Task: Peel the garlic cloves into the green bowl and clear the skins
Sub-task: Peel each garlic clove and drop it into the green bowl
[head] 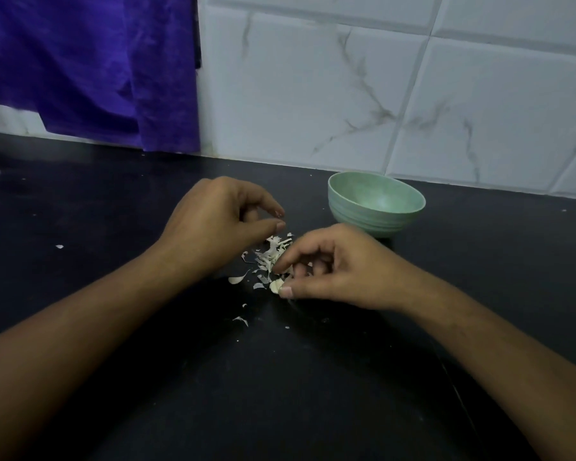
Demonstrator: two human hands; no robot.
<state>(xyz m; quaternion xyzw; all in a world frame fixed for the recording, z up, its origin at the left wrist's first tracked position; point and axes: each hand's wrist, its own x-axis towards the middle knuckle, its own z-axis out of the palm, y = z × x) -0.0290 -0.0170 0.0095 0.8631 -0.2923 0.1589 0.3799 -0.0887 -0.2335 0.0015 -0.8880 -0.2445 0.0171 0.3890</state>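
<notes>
**Peeling step: clove picked**

Black counter [313, 394] holds the green bowl [363, 221] at one o'clock. Left hand [213, 221] hovers loosely curled, empty; right hand [340, 271], at the skins' [271, 252] six o'clock edge, pinches a garlic clove [275, 286]. Next likely needs both hands stripping it

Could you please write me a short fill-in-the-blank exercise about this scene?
1. The bowl is ___ in colour.
2. The clove lies by the thumb of the ___ hand.
3. The skins lie on a ___ counter.
4. The cloth hanging at the back left is ___.
Missing words: green; right; black; purple.
</notes>
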